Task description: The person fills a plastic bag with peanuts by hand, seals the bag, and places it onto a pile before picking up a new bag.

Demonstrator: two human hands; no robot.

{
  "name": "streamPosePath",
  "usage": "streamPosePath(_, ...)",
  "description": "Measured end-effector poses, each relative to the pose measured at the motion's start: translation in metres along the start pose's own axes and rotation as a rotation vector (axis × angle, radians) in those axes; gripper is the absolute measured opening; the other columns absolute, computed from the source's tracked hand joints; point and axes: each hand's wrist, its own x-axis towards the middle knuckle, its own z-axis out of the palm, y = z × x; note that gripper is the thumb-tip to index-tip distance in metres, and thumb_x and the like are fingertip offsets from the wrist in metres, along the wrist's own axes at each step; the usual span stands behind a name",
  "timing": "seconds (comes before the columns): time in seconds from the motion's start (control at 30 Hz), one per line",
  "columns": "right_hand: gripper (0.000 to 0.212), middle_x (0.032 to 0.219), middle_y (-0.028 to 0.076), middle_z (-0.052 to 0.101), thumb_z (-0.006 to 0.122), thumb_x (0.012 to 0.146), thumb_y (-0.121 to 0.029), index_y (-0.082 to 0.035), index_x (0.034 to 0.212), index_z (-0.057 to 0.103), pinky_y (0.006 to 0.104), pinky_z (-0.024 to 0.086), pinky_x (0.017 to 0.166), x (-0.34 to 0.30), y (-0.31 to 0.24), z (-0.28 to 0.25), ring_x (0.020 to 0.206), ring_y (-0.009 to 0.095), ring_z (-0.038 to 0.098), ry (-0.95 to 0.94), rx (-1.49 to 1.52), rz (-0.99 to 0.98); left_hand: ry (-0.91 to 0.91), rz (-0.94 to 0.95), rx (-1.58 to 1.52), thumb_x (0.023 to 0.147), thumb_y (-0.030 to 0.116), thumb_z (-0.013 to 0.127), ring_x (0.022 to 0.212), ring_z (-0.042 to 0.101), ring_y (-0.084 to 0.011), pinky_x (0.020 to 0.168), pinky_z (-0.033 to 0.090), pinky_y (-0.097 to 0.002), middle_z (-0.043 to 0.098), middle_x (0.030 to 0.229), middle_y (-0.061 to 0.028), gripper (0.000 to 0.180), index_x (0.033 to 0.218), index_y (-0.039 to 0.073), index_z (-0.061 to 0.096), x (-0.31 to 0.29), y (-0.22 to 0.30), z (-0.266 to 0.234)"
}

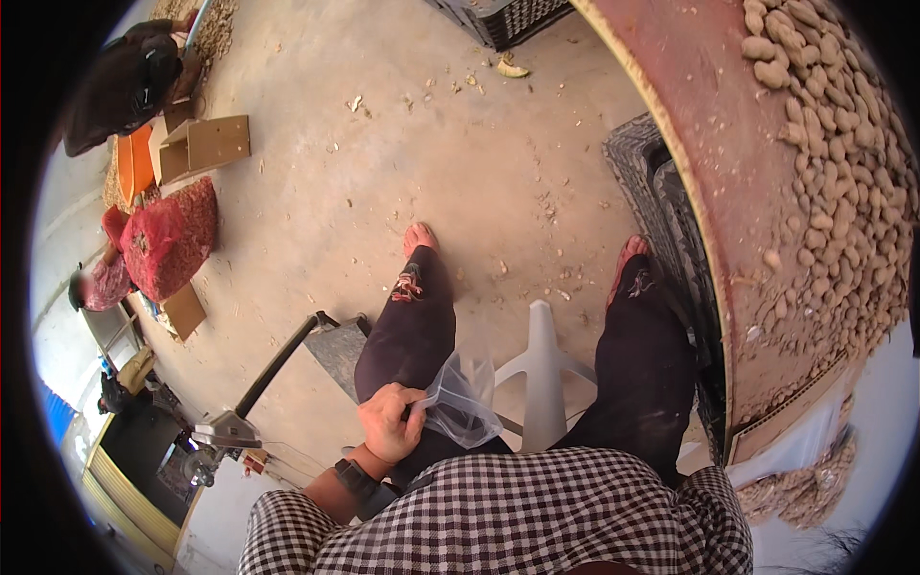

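My left hand [391, 422] is closed around the gathered edge of a clear plastic bag [465, 398]. The bag hangs limp over my lap, and nothing shows inside it. A dark watch [355, 477] is on that wrist. On the right only my checked sleeve [714, 508] shows; my right hand is out of sight. Close by on the right, peanuts in shells [843, 163] lie heaped on a reddish tabletop [685, 105] with a pale rim.
A platform scale [340, 356] stands at my left. Black crates [661, 192] sit under the table and at the top. Further left are a red mesh sack [182, 235], a cardboard box [206, 149] and other people [125, 81]. A white plastic leg [542, 374] stands between my legs.
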Motion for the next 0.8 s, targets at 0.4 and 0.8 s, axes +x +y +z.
streamPosePath(0.4, 0.049, 0.123, 0.009, 0.063, 0.057, 0.091, -0.034, -0.009, 0.132, 0.055, 0.0404, 0.047, 0.093, -0.024, -0.036, -0.004, 0.107, 0.023, 0.061, -0.152, 0.196, -0.062, -0.122, -0.183, 0.074, 0.081, 0.004, 0.064, 0.066, 0.062, -0.0295, 0.059, 0.049, -0.0361, 0.06, 0.073, -0.0104, 0.004, 0.084, 0.007, 0.062, 0.045, 0.008, -0.024)
streamPosePath(0.8, 0.049, 0.125, 0.009, 0.062, 0.056, 0.091, -0.034, -0.009, 0.133, 0.054, 0.0402, 0.047, 0.093, -0.112, -0.023, -0.011, 0.108, 0.023, 0.06, -0.271, 0.476, -0.159, -0.377, -0.244, 0.373, 0.089, 0.018, 0.059, 0.089, 0.063, -0.0355, 0.075, 0.051, -0.0437, 0.066, 0.095, -0.0129, 0.013, 0.097, 0.008, 0.063, 0.073, 0.045, -0.026)
